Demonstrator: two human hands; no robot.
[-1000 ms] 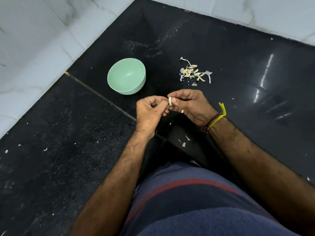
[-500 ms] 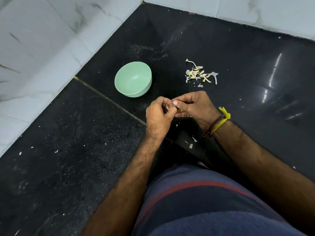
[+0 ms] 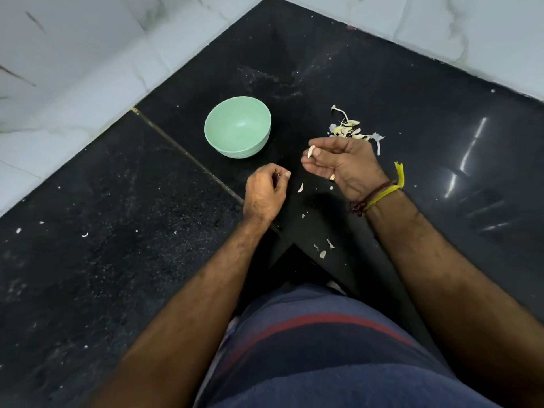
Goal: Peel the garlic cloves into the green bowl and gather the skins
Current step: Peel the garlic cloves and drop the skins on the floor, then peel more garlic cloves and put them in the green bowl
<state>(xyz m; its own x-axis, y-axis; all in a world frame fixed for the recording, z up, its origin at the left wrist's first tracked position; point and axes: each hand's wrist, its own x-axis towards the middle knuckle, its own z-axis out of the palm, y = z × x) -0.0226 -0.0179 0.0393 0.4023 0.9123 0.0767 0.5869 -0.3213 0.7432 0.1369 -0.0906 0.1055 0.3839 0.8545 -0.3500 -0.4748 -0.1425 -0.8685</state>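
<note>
Between right hand (image 3: 343,164) fingertips, garlic clove (image 3: 311,151) upright, tip down

right hand (image 3: 341,166) pinching garlic clove (image 3: 311,151), green bowl (image 3: 237,126)

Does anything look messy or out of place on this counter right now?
Yes. Loose skin flakes lie scattered on the black counter near the person, apart from the main garlic pile. The green bowl looks empty.

Mint-green bowl (image 3: 237,127), speckled black floor (image 3: 117,231)
</note>
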